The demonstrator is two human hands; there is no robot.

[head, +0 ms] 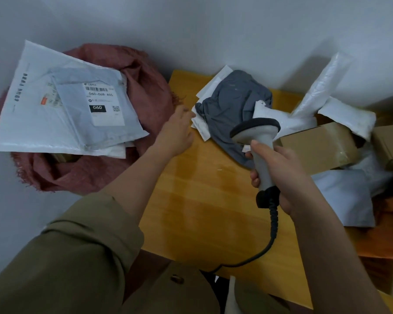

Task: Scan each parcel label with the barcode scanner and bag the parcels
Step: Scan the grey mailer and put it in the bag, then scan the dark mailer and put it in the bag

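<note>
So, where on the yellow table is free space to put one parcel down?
The bare patch of the table lies between the left hand, the grey parcel and the scanner cable. The right side is crowded: a cardboard box and white mailers overlap there.

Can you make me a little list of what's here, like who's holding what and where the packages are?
right hand: grips the barcode scanner
left hand: open, reaching toward the grey parcel
red sack: beside the table, mailers lying on top
top mailer label: reads 060
wooden table: cardboard box, white mailers at right
</note>
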